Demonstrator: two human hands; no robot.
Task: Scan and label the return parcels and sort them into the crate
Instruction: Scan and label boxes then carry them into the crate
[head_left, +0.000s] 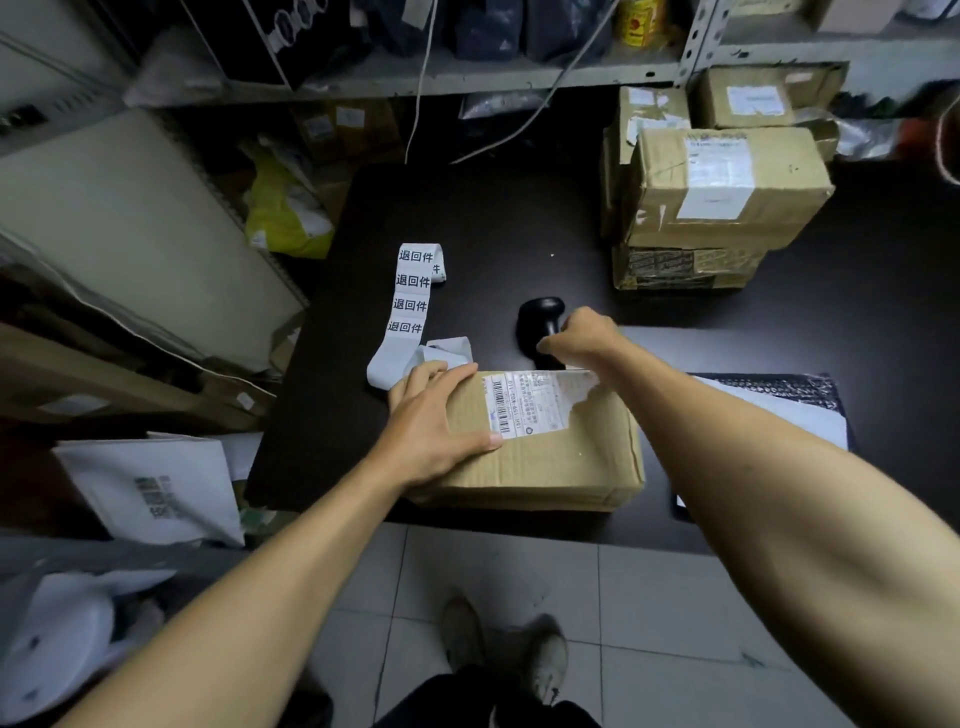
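Head view. Cardboard parcel (540, 447) on black table (493, 218), near edge, just below centre. Brown corrugated, creased; white shipping label (524, 402) w/ barcode on top face, label's right edge torn ragged.

L hand (434, 415) lies flat on parcel's top-left corner, fingers straight and spread, thumb tip touching label; grips nothing.

R hand (582, 335) at 12 o'clock of parcel, fingers curled round handle of black scanner (540, 325); scanner head points away from the person, base on table just beyond parcel's far edge.

Label strip (410, 306) at 11 o'clock of parcel: white backing, 4 printed stickers readable in a row, far end curled over, near end loose and touching parcel's far-left corner by L fingertips.

Counts: 1 parcel under hands. Stack of boxes (722, 192) at 1–2 o'clock, approx 5, exact no. unclear, all w/ labels. 1 black bubble mailer (779, 400) at 3 o'clock, partly under R forearm. 1 white poly bag (150, 488) at 9 o'clock, off table. 1 yellow bag (283, 208) at 10–11 o'clock.
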